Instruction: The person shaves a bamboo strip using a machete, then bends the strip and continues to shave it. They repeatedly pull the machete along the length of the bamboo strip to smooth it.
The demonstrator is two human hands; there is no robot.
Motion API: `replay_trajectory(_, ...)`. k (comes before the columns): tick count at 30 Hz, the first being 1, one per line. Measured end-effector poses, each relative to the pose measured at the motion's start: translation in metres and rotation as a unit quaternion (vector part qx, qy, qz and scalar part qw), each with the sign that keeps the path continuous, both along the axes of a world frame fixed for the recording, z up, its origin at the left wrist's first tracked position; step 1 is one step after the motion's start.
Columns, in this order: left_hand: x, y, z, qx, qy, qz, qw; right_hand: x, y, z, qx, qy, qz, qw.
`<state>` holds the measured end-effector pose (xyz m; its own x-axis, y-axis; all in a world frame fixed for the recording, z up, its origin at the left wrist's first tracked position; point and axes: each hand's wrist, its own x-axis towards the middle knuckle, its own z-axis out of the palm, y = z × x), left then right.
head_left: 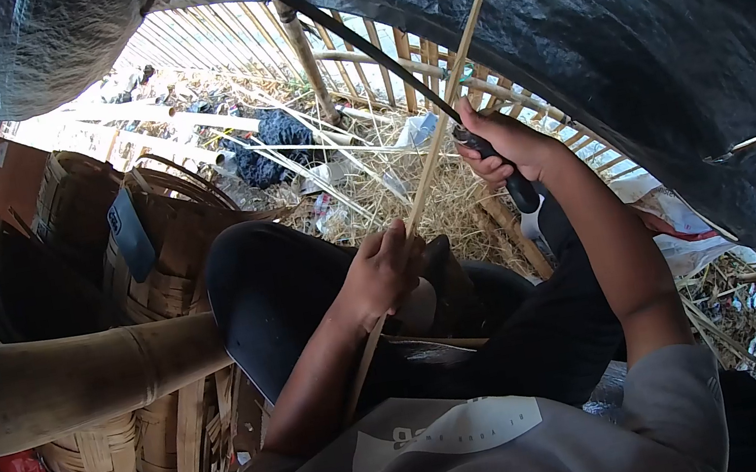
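My left hand (387, 269), fingers closed, grips a long pale bamboo strip (433, 152) above my crossed legs. The strip slants up to the right, and its lower end runs down past my left wrist towards my lap. My right hand (506, 152) is wrapped round the black handle of a long, dark-bladed knife (381, 59). The blade points up to the left and crosses the strip in this view, just beyond my right fingers. My right thumb lies extended close beside the strip.
Woven bamboo baskets (117, 470) stand at my left, with a thick bamboo pole (92, 382) across them. A dark tarp (603, 28) hangs low overhead and to the right. Straw (444, 210), loose strips and a black lump (273, 145) lie ahead, before a bamboo fence (214, 33).
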<state>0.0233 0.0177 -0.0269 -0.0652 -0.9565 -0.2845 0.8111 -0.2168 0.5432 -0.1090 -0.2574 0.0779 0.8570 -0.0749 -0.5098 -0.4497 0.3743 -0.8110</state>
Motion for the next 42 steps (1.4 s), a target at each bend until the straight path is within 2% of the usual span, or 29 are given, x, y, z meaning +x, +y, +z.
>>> replay_trajectory(1,0.002,-0.001,0.012,0.019,-0.068,-0.004,0.998,0.000,0.002,0.000,0.000,0.008,-0.036,0.999)
replay_trajectory(3,-0.003,-0.003,0.035,0.042,-0.129,0.010,0.991,0.002,0.005,-0.005,-0.080,0.005,-0.096,0.992)
replay_trajectory(5,-0.014,-0.007,0.052,0.050,-0.119,0.047,0.990,0.002,0.004,0.000,-0.169,-0.014,-0.136,0.976)
replay_trajectory(8,-0.009,-0.005,0.041,0.070,-0.208,0.037,0.975,0.009,0.004,-0.011,-0.403,-0.058,-0.134,0.904)
replay_trajectory(9,-0.008,-0.005,0.037,0.065,-0.188,0.041,0.979,0.009,0.002,-0.003,-0.433,-0.004,-0.099,0.896)
replay_trajectory(11,-0.006,-0.004,0.027,0.056,-0.147,0.048,0.986,0.011,0.001,-0.005,-0.483,-0.017,-0.100,0.870)
replay_trajectory(13,-0.002,-0.006,0.020,0.068,-0.175,0.026,0.982,0.011,-0.001,-0.008,-0.532,-0.037,-0.103,0.840)
replay_trajectory(15,0.001,-0.004,0.010,0.048,-0.122,0.018,0.991,0.011,-0.003,-0.012,-0.580,-0.062,-0.106,0.805)
replay_trajectory(17,0.003,-0.002,-0.005,-0.006,0.012,0.024,1.000,0.011,-0.003,-0.018,-0.620,-0.092,-0.104,0.772)
replay_trajectory(18,0.002,-0.003,-0.013,-0.033,0.024,0.035,0.999,0.012,-0.003,-0.020,-0.639,-0.106,-0.103,0.755)
replay_trajectory(19,0.000,-0.003,-0.021,-0.059,0.036,0.047,0.997,0.012,-0.003,-0.022,-0.602,-0.087,-0.106,0.787)
replay_trajectory(21,-0.001,-0.001,-0.026,-0.089,-0.156,0.038,0.983,0.012,-0.002,-0.025,-0.522,-0.046,-0.111,0.845)
replay_trajectory(22,-0.002,-0.004,-0.004,-0.089,-0.352,0.014,0.932,0.013,0.000,-0.026,-0.521,-0.036,-0.110,0.846)
replay_trajectory(24,0.001,-0.007,0.003,-0.035,-0.443,-0.008,0.896,0.015,0.005,-0.027,-0.519,-0.013,-0.107,0.848)
replay_trajectory(25,0.002,-0.005,-0.006,0.019,-0.345,-0.005,0.938,0.015,0.007,-0.025,-0.501,-0.004,-0.114,0.858)
replay_trajectory(27,-0.004,0.001,-0.010,0.045,-0.322,0.011,0.945,0.015,0.008,-0.027,-0.459,0.001,-0.116,0.881)
replay_trajectory(28,-0.010,0.001,0.000,0.014,-0.401,0.021,0.916,0.015,0.007,-0.028,-0.440,0.003,-0.118,0.890)
replay_trajectory(29,-0.013,0.000,0.011,0.013,-0.387,0.028,0.921,0.014,0.006,-0.029,-0.436,-0.007,-0.116,0.892)
replay_trajectory(30,-0.016,-0.001,0.022,0.011,-0.373,0.036,0.927,0.012,0.007,-0.029,-0.380,0.004,-0.113,0.918)
replay_trajectory(32,-0.016,-0.002,0.038,0.072,-0.153,0.050,0.984,0.011,0.009,-0.022,-0.264,0.022,-0.106,0.959)
replay_trajectory(34,-0.010,-0.001,0.006,-0.034,-0.282,0.030,0.958,0.009,0.015,-0.012,-0.140,0.056,-0.069,0.986)
replay_trajectory(36,-0.004,0.001,-0.005,-0.022,-0.283,0.013,0.959,0.007,0.013,-0.012,-0.003,0.093,-0.037,0.995)
replay_trajectory(37,-0.002,0.003,-0.001,0.044,-0.218,0.006,0.975,0.005,0.014,-0.010,0.021,0.087,-0.027,0.996)
replay_trajectory(40,0.001,-0.002,0.017,0.120,-0.148,-0.020,0.981,0.008,0.016,-0.004,-0.079,0.096,-0.059,0.991)
replay_trajectory(42,-0.003,-0.005,0.031,0.125,-0.196,-0.010,0.973,0.008,0.015,-0.015,-0.319,0.020,-0.077,0.944)
